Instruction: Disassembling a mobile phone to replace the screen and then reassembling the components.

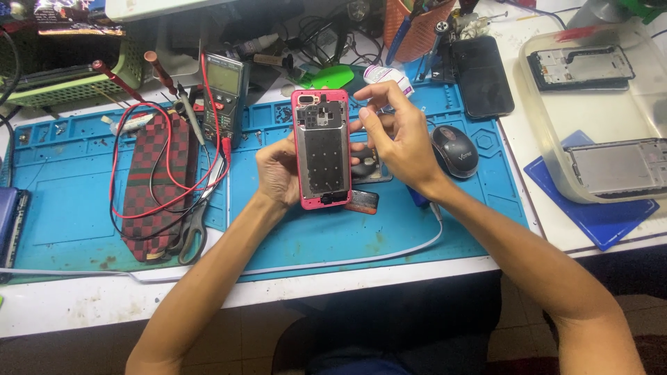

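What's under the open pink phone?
Under the pink phone: left hand gripping it, then the blue mat. A dark part shows beside it; anything directly beneath is covered.

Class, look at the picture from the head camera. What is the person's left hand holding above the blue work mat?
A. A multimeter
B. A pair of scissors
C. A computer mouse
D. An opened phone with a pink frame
D: the left hand grips the opened phone with a pink frame from its side, while the mouse, scissors and multimeter all lie untouched on the blue work mat.
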